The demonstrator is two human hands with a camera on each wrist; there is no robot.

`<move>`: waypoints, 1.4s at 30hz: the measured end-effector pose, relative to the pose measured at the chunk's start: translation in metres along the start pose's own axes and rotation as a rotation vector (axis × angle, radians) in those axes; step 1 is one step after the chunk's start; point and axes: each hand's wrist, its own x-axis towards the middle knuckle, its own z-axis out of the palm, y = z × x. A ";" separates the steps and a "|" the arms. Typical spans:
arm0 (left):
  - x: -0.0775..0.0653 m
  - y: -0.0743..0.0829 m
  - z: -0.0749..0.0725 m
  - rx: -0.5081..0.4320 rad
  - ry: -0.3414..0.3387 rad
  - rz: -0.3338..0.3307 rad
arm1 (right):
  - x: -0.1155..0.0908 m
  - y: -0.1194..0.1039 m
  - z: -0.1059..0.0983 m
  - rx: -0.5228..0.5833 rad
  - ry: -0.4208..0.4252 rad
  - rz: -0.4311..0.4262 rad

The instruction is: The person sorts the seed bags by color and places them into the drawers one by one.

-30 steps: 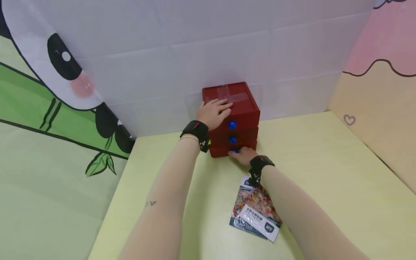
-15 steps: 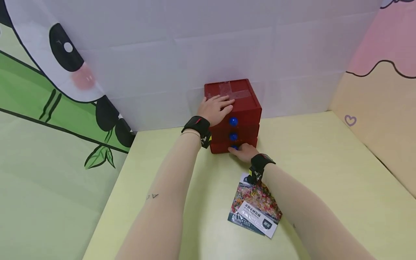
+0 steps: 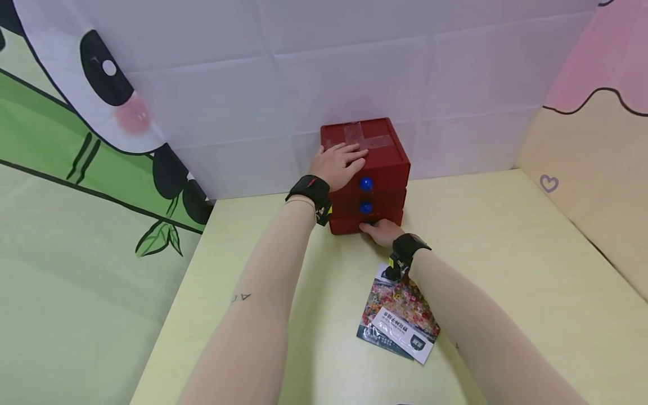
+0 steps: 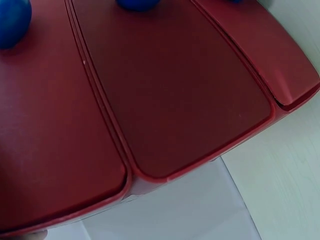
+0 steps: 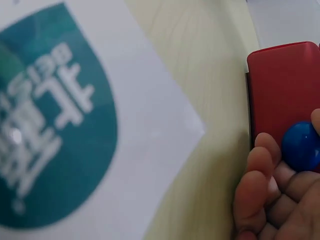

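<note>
Three blue knobs run down the front of a red drawer box, which stands at the back edge of the bench, left of that edge's middle, close to a pale wall sheet. Clear tape crosses its top. Left hand laid over the top's front-left part, fingers straight and somewhat spread. Right hand pinching the lowest knob, thumb one side, curled fingers the other. Cannot tell whether the bottom drawer sits flush. Upper knob and middle knob untouched. Flower-printed packets, overlapping, lie flat nearer the bench's front, partly under the right forearm. Black strap on each wrist. Right wrist view: white packet corner, green emblem, blurred.
</note>
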 end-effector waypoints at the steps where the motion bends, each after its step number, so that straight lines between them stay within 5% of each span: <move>1: 0.000 0.000 -0.001 0.001 0.001 0.000 | 0.000 -0.001 -0.001 0.000 -0.001 -0.001; 15: -0.007 0.000 0.001 -0.009 -0.012 0.012 | -0.013 -0.004 0.008 0.001 0.008 0.002; 42: -0.008 0.000 -0.001 -0.008 0.005 -0.001 | -0.038 -0.024 0.005 -0.270 -0.050 0.018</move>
